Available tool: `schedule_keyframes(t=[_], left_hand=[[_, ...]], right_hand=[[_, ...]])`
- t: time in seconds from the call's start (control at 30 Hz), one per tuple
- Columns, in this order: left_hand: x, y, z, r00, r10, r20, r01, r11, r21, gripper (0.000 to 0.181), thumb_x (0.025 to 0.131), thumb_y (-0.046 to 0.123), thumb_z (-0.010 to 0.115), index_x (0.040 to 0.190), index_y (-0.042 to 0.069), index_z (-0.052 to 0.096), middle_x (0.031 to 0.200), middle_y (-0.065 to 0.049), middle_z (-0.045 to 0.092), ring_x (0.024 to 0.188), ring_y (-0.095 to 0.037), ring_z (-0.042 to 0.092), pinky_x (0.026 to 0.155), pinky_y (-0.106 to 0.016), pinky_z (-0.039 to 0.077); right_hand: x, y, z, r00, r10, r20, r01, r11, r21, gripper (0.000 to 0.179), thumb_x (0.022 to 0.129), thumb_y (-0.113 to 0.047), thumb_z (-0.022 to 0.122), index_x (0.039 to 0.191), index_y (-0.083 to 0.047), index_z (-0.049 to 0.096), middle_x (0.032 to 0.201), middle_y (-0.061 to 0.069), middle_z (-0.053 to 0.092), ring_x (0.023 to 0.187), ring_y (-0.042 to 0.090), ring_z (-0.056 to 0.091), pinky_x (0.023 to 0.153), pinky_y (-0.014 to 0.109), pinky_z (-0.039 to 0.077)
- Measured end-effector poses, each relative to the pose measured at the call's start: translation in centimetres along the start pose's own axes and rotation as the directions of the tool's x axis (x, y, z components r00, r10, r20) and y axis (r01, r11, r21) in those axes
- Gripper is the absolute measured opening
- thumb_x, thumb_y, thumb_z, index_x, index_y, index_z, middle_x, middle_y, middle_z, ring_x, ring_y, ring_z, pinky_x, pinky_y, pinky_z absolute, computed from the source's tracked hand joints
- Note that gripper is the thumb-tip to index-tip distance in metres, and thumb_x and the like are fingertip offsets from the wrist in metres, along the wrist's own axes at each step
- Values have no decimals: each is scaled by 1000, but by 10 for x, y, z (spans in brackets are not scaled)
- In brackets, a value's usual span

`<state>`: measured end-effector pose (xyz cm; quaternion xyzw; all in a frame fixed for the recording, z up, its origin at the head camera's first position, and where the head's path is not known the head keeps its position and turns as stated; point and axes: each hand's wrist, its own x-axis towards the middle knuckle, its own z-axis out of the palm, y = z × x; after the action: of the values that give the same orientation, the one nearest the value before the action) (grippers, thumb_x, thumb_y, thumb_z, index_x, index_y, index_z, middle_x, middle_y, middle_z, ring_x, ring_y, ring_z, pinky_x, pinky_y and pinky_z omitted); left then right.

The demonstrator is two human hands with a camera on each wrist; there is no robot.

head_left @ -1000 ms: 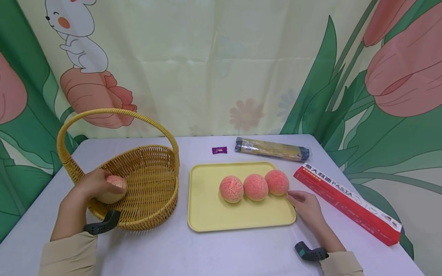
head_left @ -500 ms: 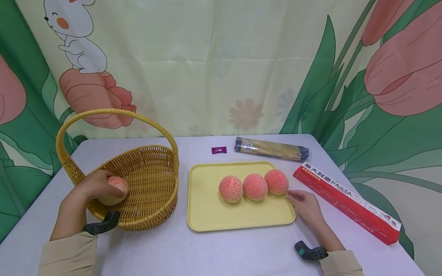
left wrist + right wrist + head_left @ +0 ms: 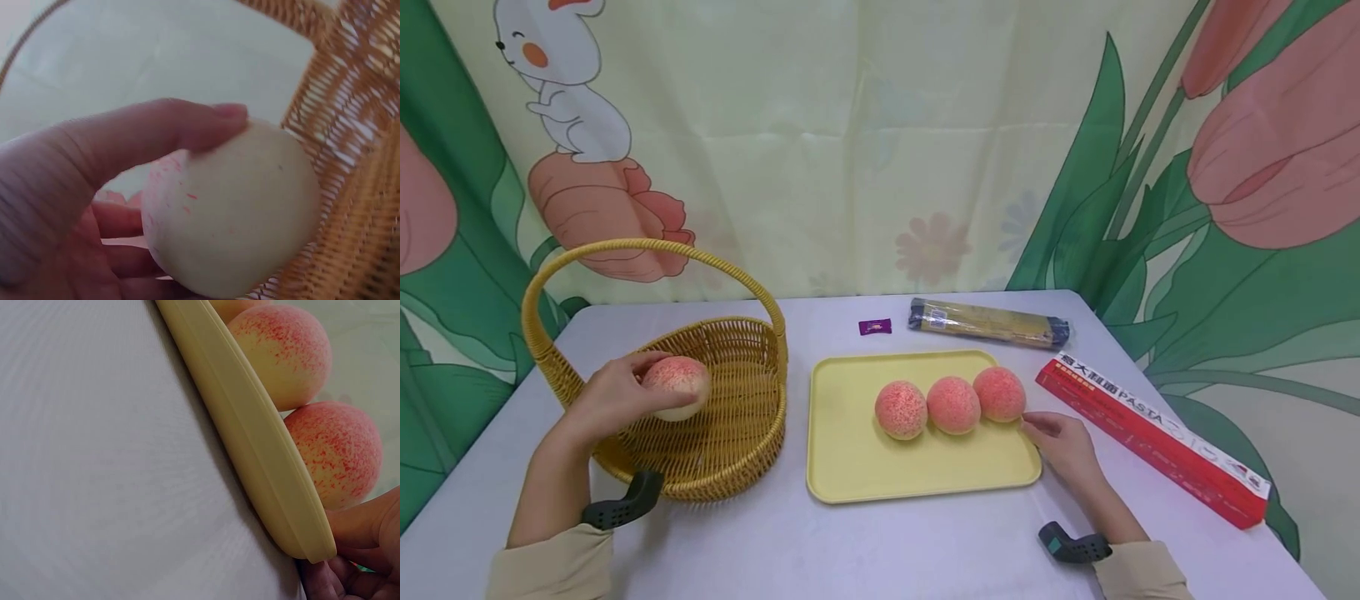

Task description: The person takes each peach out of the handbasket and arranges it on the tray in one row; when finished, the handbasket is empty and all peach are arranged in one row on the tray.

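Note:
My left hand grips a pink-and-cream peach within the wicker basket, over its left half. Up close in the left wrist view, the thumb lies across the pale side of the peach and the other fingers are partly hidden behind it. Three more peaches sit side by side on the yellow tray, towards its right. At the tray's right edge my right hand pinches the rim, thumb on top and fingers below, close to the rightmost peach.
The basket's tall handle arches above it. Behind the tray lie a small purple wrapped sweet and a dark-ended, clear-wrapped bundle. A red pasta box lies slanted on the right of the white-covered table.
My left hand has raised the peach from low in the basket's left side and shifted it slightly right. The right hand has stayed at the tray's rim.

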<state>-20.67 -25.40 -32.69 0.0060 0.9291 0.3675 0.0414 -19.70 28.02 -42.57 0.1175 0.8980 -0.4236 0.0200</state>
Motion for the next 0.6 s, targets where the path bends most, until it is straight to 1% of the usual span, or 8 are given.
schedule_keyframes(t=[0.07,0.13,0.23,0.3,0.43,0.5,0.57,0.6], left_hand=[[-4,6,0,998,51,-28,-52,998,-35,92,74,47,72,137,-7,31,124,-27,45,105,-38,48,77,-45,50],[-8,13,0,993,103,-59,-107,992,-69,87,76,43,72,137,-4,33,124,-24,46,106,-36,48,76,-37,51],[-14,26,2,984,147,-101,-157,981,-110,82,77,39,73,137,-1,34,123,-22,47,104,-33,49,71,-23,50],[-19,34,4,978,163,-131,-180,975,-127,81,76,37,74,137,0,35,121,-20,48,102,-31,49,68,-17,48],[-27,49,13,963,207,-175,-235,960,-156,77,75,31,77,136,3,39,119,-16,50,97,-23,51,68,-14,48],[-31,55,17,951,239,-197,-272,948,-165,75,73,28,78,134,4,41,118,-13,51,96,-17,53,70,-13,47],[-34,61,22,940,264,-217,-303,937,-173,74,72,25,80,133,5,43,118,-11,52,96,-15,54,71,-12,47],[-32,59,26,931,284,-229,-326,929,-175,73,72,23,80,133,6,44,117,-10,52,95,-14,54,71,-12,46]], right_hand=[[1,-1,0,1000,3,-2,-3,1000,-3,39,90,-23,58,118,6,57,114,24,58,110,39,50,84,43,47],[1,0,0,1000,8,-2,-8,1000,-3,39,90,-22,58,118,6,57,113,23,58,109,38,50,84,43,47],[1,2,0,1000,7,-3,-7,1000,-5,39,90,-23,58,118,6,57,113,23,58,109,38,50,85,43,47],[2,2,0,1000,2,-5,-2,1000,-7,40,90,-23,58,118,5,57,113,23,58,109,38,50,85,43,47],[3,2,0,1000,-3,-8,3,1000,-11,39,90,-23,58,117,5,57,113,23,58,109,38,51,84,43,48],[4,2,0,1000,-2,-11,2,1000,-9,38,90,-22,58,117,5,58,113,23,59,108,38,51,84,43,48],[4,2,1,1000,-4,-16,4,1000,-9,38,90,-21,58,117,5,58,112,23,59,108,38,51,84,43,48],[4,2,1,1000,-4,-19,4,1000,-10,37,90,-21,58,117,5,58,112,23,59,108,37,51,84,43,48]])
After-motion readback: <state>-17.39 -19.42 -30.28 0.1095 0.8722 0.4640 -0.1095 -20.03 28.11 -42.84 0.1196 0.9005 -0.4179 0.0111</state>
